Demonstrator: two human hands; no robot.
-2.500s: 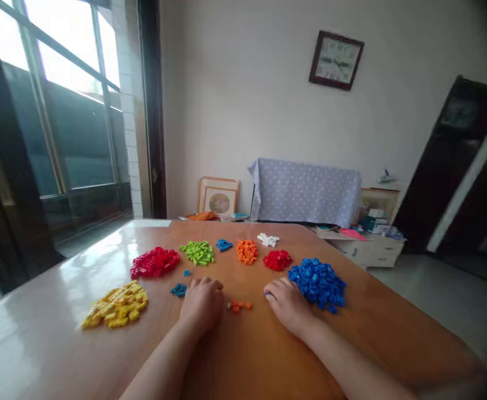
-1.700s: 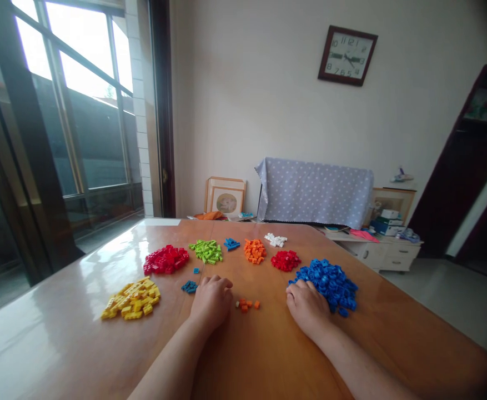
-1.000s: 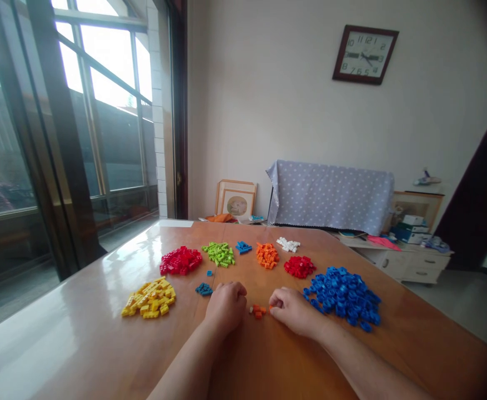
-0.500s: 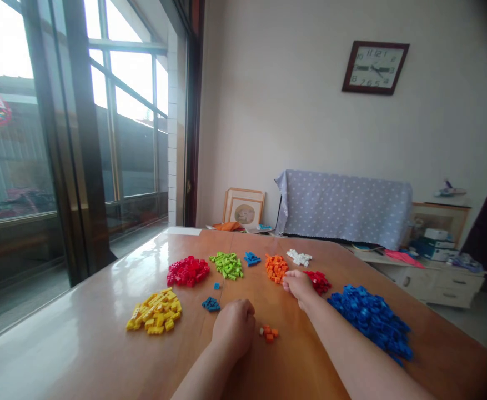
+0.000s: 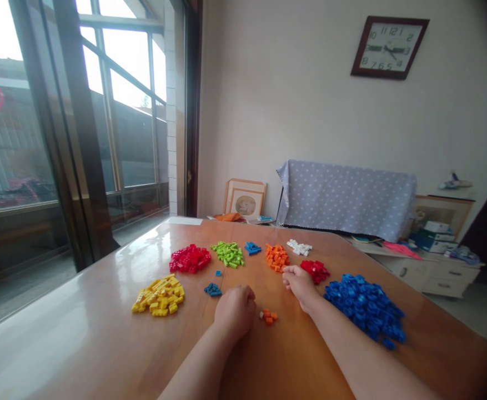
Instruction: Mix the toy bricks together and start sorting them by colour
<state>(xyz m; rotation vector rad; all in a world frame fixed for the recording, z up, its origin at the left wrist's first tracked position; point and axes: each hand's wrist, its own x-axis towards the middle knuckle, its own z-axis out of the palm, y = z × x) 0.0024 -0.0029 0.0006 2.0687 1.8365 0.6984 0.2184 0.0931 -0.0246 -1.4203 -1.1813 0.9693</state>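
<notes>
My left hand (image 5: pixel 235 312) rests on the table with its fingers curled closed; whatever they hold is hidden. Just right of it lies a small cluster of orange bricks (image 5: pixel 269 316) with a pale piece at its edge. My right hand (image 5: pixel 299 284) has its fingers pinched together at the near edge of the orange brick pile (image 5: pixel 277 257); I cannot make out what is between them. A red brick pile (image 5: pixel 315 270) lies just beyond that hand. Small dark blue bricks (image 5: pixel 213 289) sit left of my left hand, with a single blue brick (image 5: pixel 218 273) behind them.
Yellow bricks (image 5: pixel 160 296), crimson bricks (image 5: pixel 190 259) and lime bricks (image 5: pixel 228 253) form piles on the left. Blue bricks (image 5: pixel 252 248) and white bricks (image 5: pixel 299 247) lie farther back. A large blue pile (image 5: pixel 364 306) spreads right of my right forearm, on the wooden table (image 5: pixel 80 333).
The view has tilted up slightly. My right hand has drawn back a little from the orange pile, showing more of the red pile. My left hand stays in place, closed.
</notes>
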